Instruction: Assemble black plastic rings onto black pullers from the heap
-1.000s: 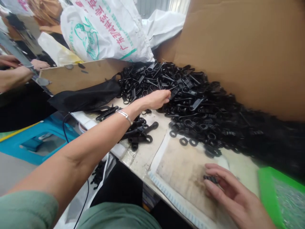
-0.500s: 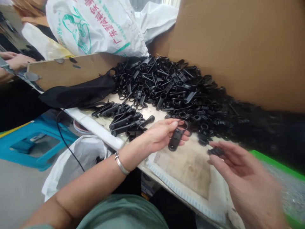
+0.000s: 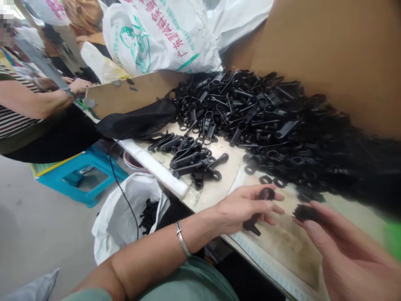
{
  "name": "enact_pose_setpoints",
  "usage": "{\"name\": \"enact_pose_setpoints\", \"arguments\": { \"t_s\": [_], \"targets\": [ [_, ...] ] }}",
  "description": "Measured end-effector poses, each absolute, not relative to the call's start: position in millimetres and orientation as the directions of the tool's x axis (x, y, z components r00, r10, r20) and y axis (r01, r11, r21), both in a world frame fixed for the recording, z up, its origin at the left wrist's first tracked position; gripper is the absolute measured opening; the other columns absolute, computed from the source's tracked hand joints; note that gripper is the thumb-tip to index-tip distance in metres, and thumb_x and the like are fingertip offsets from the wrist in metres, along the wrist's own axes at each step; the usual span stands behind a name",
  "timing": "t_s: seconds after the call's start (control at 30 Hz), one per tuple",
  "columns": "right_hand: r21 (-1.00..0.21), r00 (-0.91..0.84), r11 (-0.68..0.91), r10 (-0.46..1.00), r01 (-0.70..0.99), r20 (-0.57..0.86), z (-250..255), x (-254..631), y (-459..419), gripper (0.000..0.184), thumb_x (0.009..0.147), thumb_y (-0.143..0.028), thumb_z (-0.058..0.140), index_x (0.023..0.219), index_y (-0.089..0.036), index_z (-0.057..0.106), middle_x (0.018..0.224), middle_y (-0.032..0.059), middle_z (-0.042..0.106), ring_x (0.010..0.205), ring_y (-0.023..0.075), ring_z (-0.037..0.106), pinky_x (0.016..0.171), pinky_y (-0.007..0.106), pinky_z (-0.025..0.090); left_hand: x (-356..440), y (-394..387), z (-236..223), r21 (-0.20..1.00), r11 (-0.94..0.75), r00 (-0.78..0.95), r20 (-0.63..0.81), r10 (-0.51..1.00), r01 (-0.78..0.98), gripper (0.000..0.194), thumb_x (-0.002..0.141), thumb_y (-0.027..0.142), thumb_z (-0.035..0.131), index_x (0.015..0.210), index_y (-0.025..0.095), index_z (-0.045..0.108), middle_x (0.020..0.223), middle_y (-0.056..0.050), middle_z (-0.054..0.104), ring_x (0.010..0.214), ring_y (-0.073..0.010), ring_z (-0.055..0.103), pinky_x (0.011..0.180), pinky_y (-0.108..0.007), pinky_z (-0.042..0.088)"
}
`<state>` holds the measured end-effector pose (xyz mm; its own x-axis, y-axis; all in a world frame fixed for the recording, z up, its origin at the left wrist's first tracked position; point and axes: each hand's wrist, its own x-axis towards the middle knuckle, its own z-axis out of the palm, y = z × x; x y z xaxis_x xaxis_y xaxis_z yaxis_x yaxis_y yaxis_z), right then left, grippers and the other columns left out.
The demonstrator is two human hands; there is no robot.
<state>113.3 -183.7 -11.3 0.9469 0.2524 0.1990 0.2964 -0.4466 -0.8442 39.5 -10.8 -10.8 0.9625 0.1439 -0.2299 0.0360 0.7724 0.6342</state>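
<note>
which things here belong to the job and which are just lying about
Likely the job:
long black part, left hand
small black part or stack, right hand
heap of black parts

Likely just about:
black cloth
printed white sack
blue stool

Upper centre: white sack (image 3: 169, 37), red characters and a green figure printed on it, slumped behind a low wooden board (image 3: 138, 92). Upper right: large brown cardboard sheet (image 3: 328, 54), upright. Left of centre: black cloth (image 3: 138, 121), spread in front of the board; white strip (image 3: 153, 163) along the near-left edge of the surface (image 3: 216, 192). Far left: person in a striped top (image 3: 9, 115), near a slanting metal post (image 3: 44, 58). Lower down, blue stool (image 3: 100, 156); black cord (image 3: 123, 195) hangs beside it, crossing an open white bag (image 3: 108, 228). Bottom left: grey bag (image 3: 34, 288) on the floor (image 3: 40, 238), cut by the frame.
</note>
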Motion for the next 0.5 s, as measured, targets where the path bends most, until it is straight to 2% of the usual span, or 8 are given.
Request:
{"name": "enact_pose_setpoints", "arguments": {
  "t_s": [0.07,0.13,0.27,0.37,0.5],
  "targets": [
    [-0.859,0.948,-0.416,0.233,0.299,0.218,-8,106,-175,0.053,0.073,-0.063,0.08,0.112,-0.027,0.077,0.109,0.0044,0.076,0.094,0.0303,0.072,0.101,0.049,0.056,38,-10,-13,0.567,0.823,0.956,-0.259,0.137,0.036,0.024,0.071,0.011,0.078,0.094,0.013,0.069,0.112,-0.009,0.062,0.099,-0.0185,0.065,0.086,-0.032,0.053],
    [-0.818,0.89,-0.367,0.293,0.443,0.351,-7,102,-167,0.042,0.077,-0.057,0.08,0.107,-0.027,0.078,0.109,0.0024,0.076,0.093,0.0256,0.072,0.095,0.041,0.06,37,-10,-13,0.525,0.849,0.957,-0.272,0.099,0.061,0.031,0.065,0.008,0.08,0.093,0.013,0.069,0.106,-0.007,0.062,0.101,-0.0186,0.064,0.095,-0.036,0.05],
    [-0.61,0.668,-0.292,0.453,0.737,0.591,-11,101,-158,0.017,0.092,-0.035,0.073,0.106,-0.026,0.076,0.112,-0.0003,0.074,0.098,0.0171,0.07,0.094,0.029,0.057,34,-9,-7,0.584,0.805,0.981,-0.193,0.013,0.105,0.035,0.056,0.001,0.072,0.089,0.012,0.069,0.085,-0.001,0.06,0.08,-0.0097,0.058,0.084,-0.024,0.044],
    [-0.486,0.555,-0.277,0.517,0.829,0.652,-12,104,-154,0.015,0.095,-0.027,0.07,0.108,-0.02,0.074,0.109,0.0022,0.074,0.099,0.0161,0.069,0.096,0.026,0.056,32,-10,-4,0.667,0.74,0.99,-0.143,0.01,0.089,0.034,0.056,0.001,0.063,0.088,0.012,0.068,0.081,0.001,0.057,0.075,-0.0069,0.051,0.072,-0.018,0.037],
    [-0.412,0.48,-0.257,0.58,0.874,0.658,-11,106,-154,0.016,0.097,-0.024,0.068,0.109,-0.014,0.072,0.11,0.0066,0.072,0.1,0.0169,0.069,0.096,0.026,0.055,29,-12,-6,0.784,0.62,0.996,-0.074,0.05,0.027,0.032,0.061,0.001,0.056,0.09,0.014,0.063,0.086,0.001,0.055,0.08,-0.0088,0.05,0.072,-0.02,0.036]
  ]
}}
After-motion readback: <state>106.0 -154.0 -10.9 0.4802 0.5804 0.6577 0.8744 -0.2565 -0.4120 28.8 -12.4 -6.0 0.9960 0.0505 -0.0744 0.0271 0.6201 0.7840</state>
